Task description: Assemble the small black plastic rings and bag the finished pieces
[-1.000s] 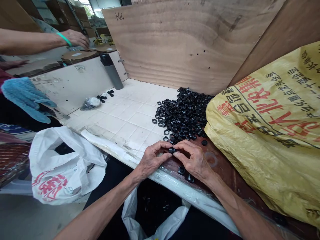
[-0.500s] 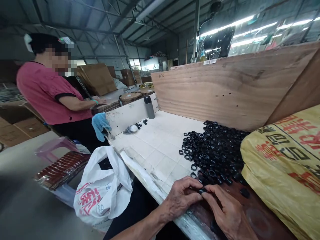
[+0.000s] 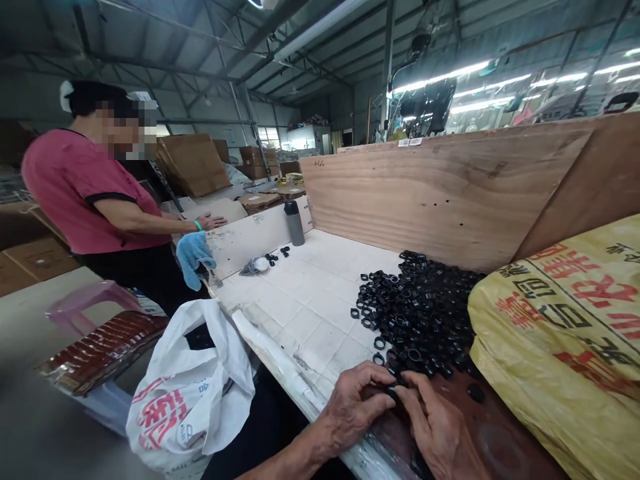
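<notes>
At the near edge of the table, my left hand (image 3: 357, 403) and my right hand (image 3: 437, 420) meet fingertip to fingertip. Pinched between them is a small black plastic part (image 3: 393, 392), mostly covered by the fingers; its exact shape cannot be made out. Just beyond my hands spreads a heap of black plastic rings (image 3: 420, 313), with a few loose ones along its left side. To the right of the heap, a round black piece (image 3: 475, 393) lies on the reddish-brown surface.
A yellow printed sack (image 3: 560, 333) bounds the right side, a wooden board (image 3: 425, 193) the back. On the white table (image 3: 295, 300) are a grey bottle (image 3: 294, 223) and a small plastic bag (image 3: 255, 267). A white bag (image 3: 200, 387) hangs at left; a co-worker (image 3: 90, 187) stands beyond.
My head view has shifted slightly, so the scene sits a little to the left and lower. My hands stay together on the small black part. The co-worker's arm has moved right.
</notes>
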Demonstrator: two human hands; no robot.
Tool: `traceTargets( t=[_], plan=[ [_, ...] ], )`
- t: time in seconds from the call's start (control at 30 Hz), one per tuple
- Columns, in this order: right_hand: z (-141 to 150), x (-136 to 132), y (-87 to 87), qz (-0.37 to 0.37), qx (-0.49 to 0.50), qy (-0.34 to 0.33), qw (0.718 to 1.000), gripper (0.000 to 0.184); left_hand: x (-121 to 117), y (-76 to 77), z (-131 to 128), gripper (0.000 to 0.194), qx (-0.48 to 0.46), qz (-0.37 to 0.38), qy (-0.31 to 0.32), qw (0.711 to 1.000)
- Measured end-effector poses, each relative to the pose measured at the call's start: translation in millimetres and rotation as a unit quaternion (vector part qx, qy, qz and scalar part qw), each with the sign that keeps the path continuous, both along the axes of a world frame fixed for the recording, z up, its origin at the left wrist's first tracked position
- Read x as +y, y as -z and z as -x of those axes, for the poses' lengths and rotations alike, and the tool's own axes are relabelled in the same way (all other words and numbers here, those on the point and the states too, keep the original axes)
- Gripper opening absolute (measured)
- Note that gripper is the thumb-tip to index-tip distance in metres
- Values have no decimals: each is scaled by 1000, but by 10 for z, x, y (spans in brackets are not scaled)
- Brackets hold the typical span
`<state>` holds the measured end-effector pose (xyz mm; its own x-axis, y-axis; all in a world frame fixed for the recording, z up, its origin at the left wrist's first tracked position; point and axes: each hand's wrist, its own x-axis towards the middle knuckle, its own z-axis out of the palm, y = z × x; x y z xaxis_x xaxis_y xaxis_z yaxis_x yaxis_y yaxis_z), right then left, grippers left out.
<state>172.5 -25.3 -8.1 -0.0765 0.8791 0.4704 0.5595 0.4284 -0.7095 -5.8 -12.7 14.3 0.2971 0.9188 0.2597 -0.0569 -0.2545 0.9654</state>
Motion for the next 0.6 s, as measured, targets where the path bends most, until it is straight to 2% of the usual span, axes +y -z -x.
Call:
traceTargets(
  t=[0.07,0.13,0.23,0.5,0.6],
  plan=[
    [0,-30,-81,-43,4,-11,999,25,-10,-20,-8,19,-18,50,3,999],
    [-4,-56,-172,-29,-10,-60,998,20,-12,-17,-8,20,-29,83,4,996],
    [-7,-57,-244,-4,-9,-65,998,18,9,27,1,22,-20,88,5,996],
    [8,-32,-235,-16,34,-64,997,13,33,110,4,25,-61,111,30,991],
    [13,-37,-218,19,54,-39,998,9,35,104,4,23,-43,87,22,995]
  ],
)
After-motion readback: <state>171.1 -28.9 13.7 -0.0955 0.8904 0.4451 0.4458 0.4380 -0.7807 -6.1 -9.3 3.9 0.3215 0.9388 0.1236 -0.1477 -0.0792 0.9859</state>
